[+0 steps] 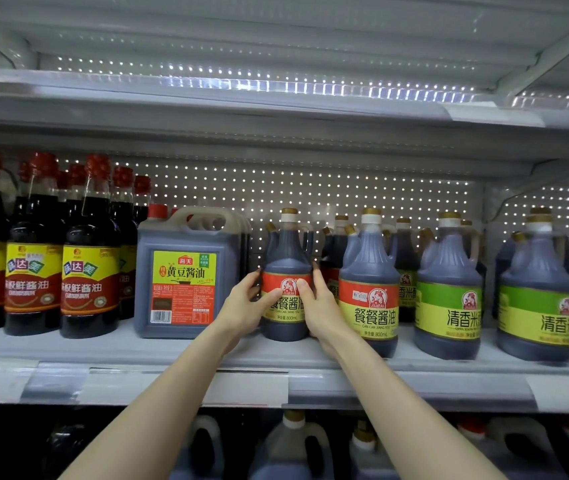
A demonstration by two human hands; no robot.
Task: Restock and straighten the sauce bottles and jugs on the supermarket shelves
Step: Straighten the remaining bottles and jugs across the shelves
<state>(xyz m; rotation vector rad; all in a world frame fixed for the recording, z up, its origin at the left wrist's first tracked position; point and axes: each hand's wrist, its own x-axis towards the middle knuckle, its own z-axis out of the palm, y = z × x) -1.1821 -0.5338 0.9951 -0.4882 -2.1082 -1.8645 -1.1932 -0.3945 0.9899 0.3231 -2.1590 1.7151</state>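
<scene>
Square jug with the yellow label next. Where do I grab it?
By the looped handle on top of the square jug, reaching in from the front: its flat sides are wide and red-capped bottles crowd its left.

Left hand (245, 306) and right hand (318, 308) at arm's length, cupped toward each other.

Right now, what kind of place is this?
Probably a supermarket aisle. A long metal shelf holds rows of matching sauce bottles and a big jug, and price tag strips run along its front edge. The left hand and right hand grip a red-labelled bottle.
</scene>
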